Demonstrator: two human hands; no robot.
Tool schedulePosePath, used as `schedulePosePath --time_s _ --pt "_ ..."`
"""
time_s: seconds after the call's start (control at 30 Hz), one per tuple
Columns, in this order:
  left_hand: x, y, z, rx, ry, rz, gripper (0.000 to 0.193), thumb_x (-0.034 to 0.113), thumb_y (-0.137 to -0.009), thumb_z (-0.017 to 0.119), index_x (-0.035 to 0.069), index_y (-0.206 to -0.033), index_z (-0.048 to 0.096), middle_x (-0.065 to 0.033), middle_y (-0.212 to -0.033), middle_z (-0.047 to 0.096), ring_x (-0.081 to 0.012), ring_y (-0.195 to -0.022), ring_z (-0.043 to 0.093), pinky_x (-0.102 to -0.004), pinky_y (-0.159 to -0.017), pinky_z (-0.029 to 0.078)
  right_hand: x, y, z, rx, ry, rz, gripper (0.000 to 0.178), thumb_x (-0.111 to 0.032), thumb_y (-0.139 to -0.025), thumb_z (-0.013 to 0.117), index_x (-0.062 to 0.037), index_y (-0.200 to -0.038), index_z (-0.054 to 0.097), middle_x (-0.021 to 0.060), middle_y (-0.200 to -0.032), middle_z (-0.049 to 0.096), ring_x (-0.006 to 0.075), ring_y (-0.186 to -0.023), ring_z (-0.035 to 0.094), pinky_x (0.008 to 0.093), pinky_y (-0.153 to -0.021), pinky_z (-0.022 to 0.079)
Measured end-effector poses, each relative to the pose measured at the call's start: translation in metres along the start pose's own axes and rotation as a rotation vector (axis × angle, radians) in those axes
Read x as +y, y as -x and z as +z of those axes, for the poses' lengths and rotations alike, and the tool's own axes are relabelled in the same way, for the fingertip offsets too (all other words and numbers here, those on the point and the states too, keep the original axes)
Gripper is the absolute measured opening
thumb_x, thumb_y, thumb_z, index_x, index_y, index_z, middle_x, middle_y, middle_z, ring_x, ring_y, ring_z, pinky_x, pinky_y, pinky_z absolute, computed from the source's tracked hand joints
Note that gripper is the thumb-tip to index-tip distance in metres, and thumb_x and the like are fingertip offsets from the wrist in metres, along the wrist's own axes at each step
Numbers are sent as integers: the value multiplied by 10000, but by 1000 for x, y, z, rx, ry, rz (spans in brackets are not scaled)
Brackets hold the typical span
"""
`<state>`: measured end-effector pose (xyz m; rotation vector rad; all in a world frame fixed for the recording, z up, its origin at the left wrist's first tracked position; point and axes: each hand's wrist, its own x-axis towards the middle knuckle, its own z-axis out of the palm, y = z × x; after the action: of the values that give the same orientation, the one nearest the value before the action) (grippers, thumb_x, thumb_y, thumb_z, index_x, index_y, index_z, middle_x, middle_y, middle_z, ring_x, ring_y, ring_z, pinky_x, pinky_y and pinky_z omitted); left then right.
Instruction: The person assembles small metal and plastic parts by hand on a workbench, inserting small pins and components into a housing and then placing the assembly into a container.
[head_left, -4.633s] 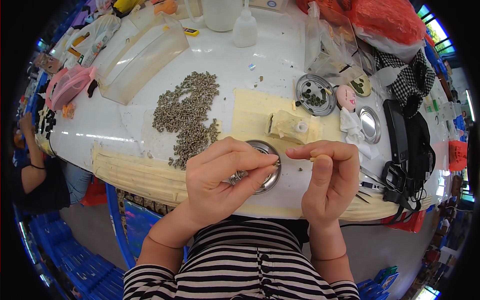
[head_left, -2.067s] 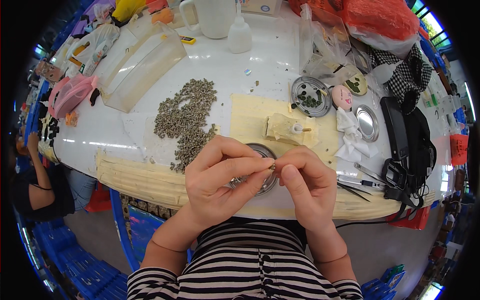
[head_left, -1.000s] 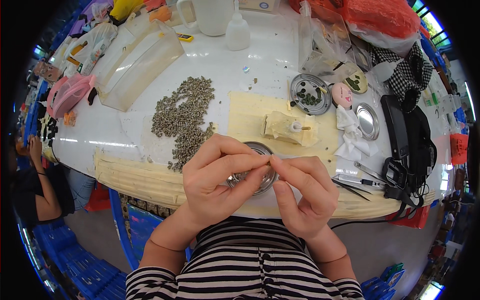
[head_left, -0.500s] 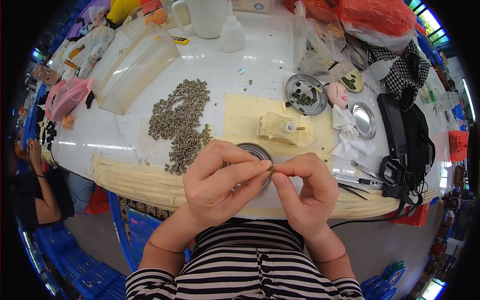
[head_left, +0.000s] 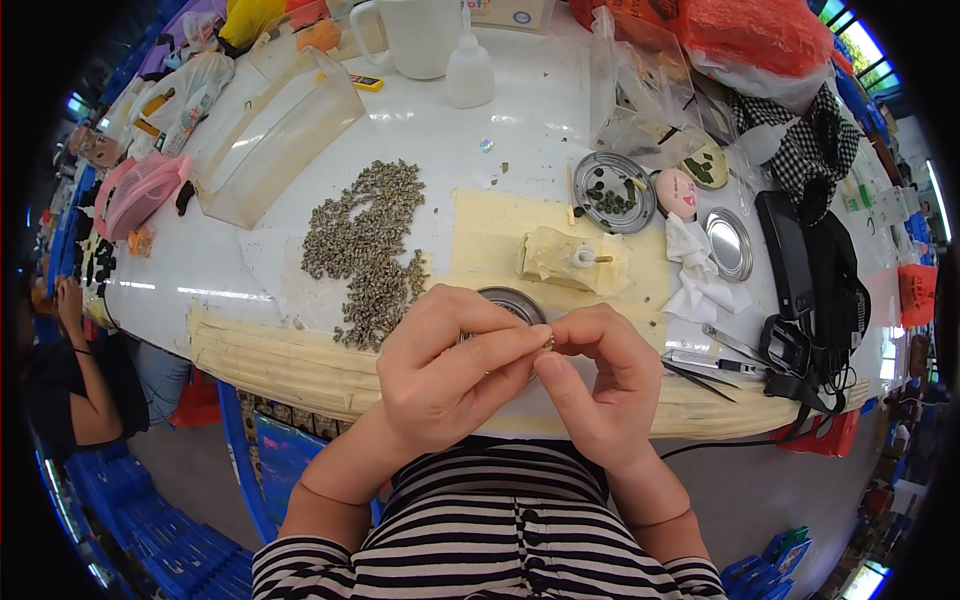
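My left hand [head_left: 445, 375] and my right hand [head_left: 605, 385] meet at the fingertips above the table's near edge. Between them shows a tiny metallic part [head_left: 549, 343], mostly covered by the fingers. Both hands are closed in a pinch around it; its exact kind is too small to make out. Behind my left hand lies a round metal dish [head_left: 512, 297], largely hidden. To its left spreads a heap of small metal pieces [head_left: 365, 245]. Just beyond my hands sits a block wrapped in yellowish tape [head_left: 550, 257], with a short peg [head_left: 598, 260] sticking out.
A round dish of dark green bits [head_left: 613, 215], a pink round case [head_left: 677, 190] and a metal lid [head_left: 728, 243] stand far right. Tweezers [head_left: 700, 380], a utility knife [head_left: 710, 362] and a black bag [head_left: 815, 270] lie right. A white squeeze bottle [head_left: 470, 75] stands at the back.
Both hands have shifted slightly, the right one a little to the left, with fingers closer around the tiny part. The whole view has moved slightly.
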<state>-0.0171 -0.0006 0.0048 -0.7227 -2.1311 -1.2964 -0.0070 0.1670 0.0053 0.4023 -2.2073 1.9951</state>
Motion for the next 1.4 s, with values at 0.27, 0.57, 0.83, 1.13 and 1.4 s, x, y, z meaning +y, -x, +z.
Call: schedulePosePath --time_s 0.27,0.57,0.83,1.13,1.4 --pt "0 -1 0 -27 33 6 298 -14 -660 801 53 -946 750 -40 -851 666 -198 -722 614 -293 -619 482 1 1 -7 -75 -132 142 91 -43 -935 616 37 -919 656 71 -798 627 121 -738 617 247 -689 491" --pt "0 0 1 15 32 -42 261 -18 -669 799 41 -917 743 -44 -829 657 -187 -715 610 -288 -602 474 0 4 -6 0 -42 29 74 -29 -895 659 29 -936 678 93 -867 664 160 -759 629 266 -689 498" --pt "-2 1 1 32 37 -116 262 -34 -668 793 26 -917 742 -50 -825 653 -184 -707 611 -293 -591 476 -5 0 -4 11 382 -415 290 -3 -784 734 -8 -1074 729 106 -921 694 223 -762 642 292 -680 516" --pt "0 -2 -1 -21 33 14 284 -14 -674 806 50 -946 754 -45 -849 659 -190 -726 618 -297 -617 494 1 3 -6 -63 -42 16 99 -22 -854 706 23 -941 692 93 -855 668 157 -759 628 262 -705 498" --pt "1 -3 -1 -20 71 19 294 -10 -664 806 52 -946 752 -40 -838 657 -201 -721 614 -299 -617 495 2 5 -10 -126 -405 248 81 -34 -914 666 34 -955 649 45 -898 631 95 -815 593 234 -730 485"
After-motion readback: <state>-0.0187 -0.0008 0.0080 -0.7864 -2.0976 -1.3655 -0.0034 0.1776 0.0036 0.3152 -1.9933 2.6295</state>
